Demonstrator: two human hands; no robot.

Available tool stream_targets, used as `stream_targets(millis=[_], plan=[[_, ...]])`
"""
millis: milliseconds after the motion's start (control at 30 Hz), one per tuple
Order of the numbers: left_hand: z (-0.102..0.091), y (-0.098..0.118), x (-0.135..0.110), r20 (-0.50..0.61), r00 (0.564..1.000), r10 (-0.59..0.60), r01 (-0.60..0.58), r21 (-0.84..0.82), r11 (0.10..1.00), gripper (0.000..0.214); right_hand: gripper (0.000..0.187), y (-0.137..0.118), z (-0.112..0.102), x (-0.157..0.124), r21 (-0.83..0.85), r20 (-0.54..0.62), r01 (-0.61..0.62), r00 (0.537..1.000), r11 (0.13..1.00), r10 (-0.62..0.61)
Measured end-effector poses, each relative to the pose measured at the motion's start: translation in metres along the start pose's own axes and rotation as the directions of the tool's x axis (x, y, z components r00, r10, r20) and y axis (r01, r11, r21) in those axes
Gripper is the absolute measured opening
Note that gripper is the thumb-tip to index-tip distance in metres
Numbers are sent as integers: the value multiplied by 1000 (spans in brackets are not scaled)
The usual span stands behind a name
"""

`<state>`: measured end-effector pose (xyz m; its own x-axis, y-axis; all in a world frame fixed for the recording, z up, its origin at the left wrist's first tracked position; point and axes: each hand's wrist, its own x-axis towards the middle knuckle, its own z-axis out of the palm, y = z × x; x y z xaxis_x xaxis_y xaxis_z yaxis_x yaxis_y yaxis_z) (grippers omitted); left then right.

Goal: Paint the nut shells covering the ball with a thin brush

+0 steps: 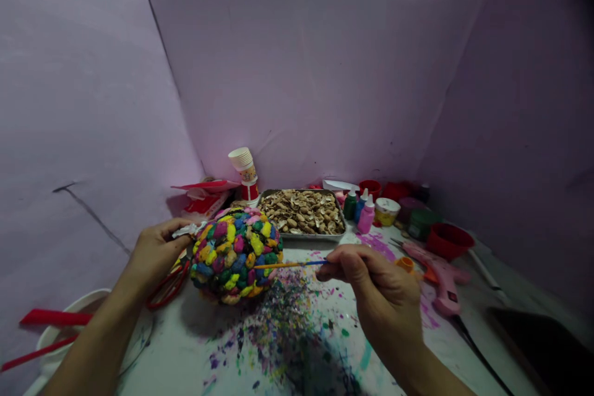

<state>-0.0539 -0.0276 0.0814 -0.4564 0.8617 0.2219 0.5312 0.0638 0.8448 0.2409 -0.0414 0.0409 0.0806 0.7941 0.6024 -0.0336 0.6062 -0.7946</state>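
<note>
A rounded object covered in painted nut shells (236,257), in yellow, blue, pink, green and orange, lies tilted just left of centre. My left hand (160,253) is closed on its whitish, crumpled-looking end (189,230); part of the grip is hidden. Between the fingertips of my right hand (378,291) is a thin paintbrush (290,265) with a yellow and blue handle. The brush reaches left, its far end at the side of the shell-covered object; whether it touches cannot be made out. Red-handled scissors (169,284) lie beneath my left wrist.
Behind stands a metal tray (343,232) of unpainted nut shells (304,211), beside stacked paper cups (244,167). Paint bottles (366,215), jars (387,211) and a red cup (448,241) line the right. A pink glue gun (445,288) and dark phone-like slab (542,346) lie nearer. Purple walls enclose the paint-spattered table (199,346).
</note>
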Motion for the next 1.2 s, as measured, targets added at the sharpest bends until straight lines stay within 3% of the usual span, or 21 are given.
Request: stream_targets(millis=[200,500,667,767,900,1000,1200], plan=[[1,9,-3,-22,1000,-10,10,15,1000,13,19,3,1,-1,43,-30,1,1000,999,1],[0,-2,0,0,1000,1,-1,-6,1000,16,23,2,1,-3,-8,36,16,999,1000,-15],[0,-4,1,20,1000,24,-23,-8,1000,18,25,2,5,0,125,-54,-115,991,985,122],[0,-3,2,14,1000,12,-12,-16,1000,15,30,7,13,13,297,-48,-295,945,908,323],[0,-2,2,4,1000,-3,3,0,1000,17,43,23,29,33,483,-15,-533,789,695,615],[0,-1,2,1,1000,-4,4,9,1000,17,46,36,36,39,518,-5,-576,737,632,676],[-1,-1,3,-8,1000,11,-11,13,1000,19,44,43,39,38,542,-34,-575,713,612,700]])
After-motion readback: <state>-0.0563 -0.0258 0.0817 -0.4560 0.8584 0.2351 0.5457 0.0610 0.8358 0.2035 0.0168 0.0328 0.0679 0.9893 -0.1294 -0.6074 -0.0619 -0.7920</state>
